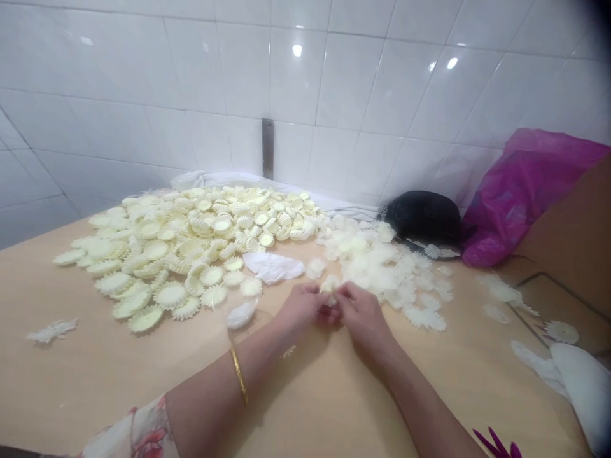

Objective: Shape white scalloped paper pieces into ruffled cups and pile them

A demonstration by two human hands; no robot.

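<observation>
My left hand [305,306] and my right hand [363,313] meet over the table, fingers pinched around a small pale, frilly-edged piece [330,285]. Its lower part is hidden by my fingers. Just beyond it lies a thin whitish scalloped disc [315,268]. To the right spreads a loose heap of similar translucent scalloped discs [382,267]. A large pile of thicker, cream-yellow discs with toothed rims [172,294] covers the table's left and back. Between pile and hands are a crumpled white scrap [273,267] and a small white wad [241,314].
A black rounded object [422,216] and a magenta plastic bag [520,191] stand at the back right by the tiled wall [305,76]. White sheets [582,388] lie at the right edge of the table [305,413]. A white scrap [52,331] rests at far left.
</observation>
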